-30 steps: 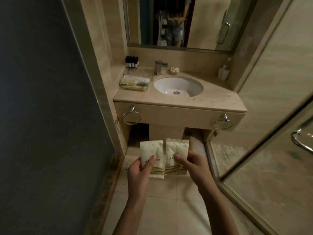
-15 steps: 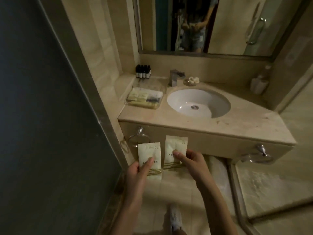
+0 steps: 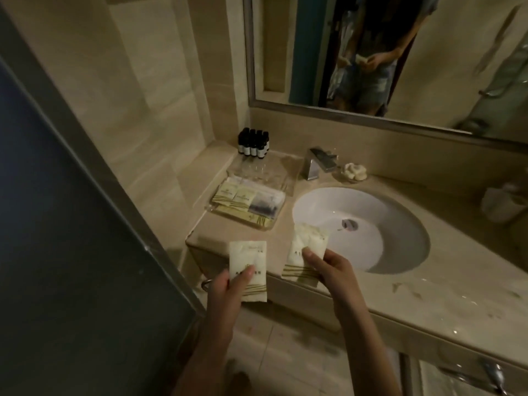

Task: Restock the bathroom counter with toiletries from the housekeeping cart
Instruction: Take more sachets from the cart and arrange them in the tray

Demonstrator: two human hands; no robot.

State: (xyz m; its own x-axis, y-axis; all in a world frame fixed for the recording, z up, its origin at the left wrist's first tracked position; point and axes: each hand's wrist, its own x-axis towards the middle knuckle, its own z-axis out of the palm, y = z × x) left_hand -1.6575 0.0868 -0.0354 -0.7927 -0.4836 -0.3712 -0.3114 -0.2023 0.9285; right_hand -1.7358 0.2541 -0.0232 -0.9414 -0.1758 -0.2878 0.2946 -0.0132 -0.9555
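A beige stone counter [image 3: 428,295] runs beneath a wide mirror [image 3: 471,52], with a white sink [image 3: 328,212] set into it. At the counter's left end a clear tray [image 3: 274,178] holds several cream sachets [image 3: 243,200]. Small dark bottles [image 3: 254,144] stand clustered behind it by the wall, and a square faucet [image 3: 317,164] sits behind the sink. The left hand [image 3: 228,290] curls around the left packet [image 3: 248,258], thumb pressed on its face, holding it upright in the air just before the counter's front edge. The right hand [image 3: 331,270] pinches the matching right packet [image 3: 307,241] between thumb and fingers, over the counter's front edge beside the sink's near rim. The two packets are apart.
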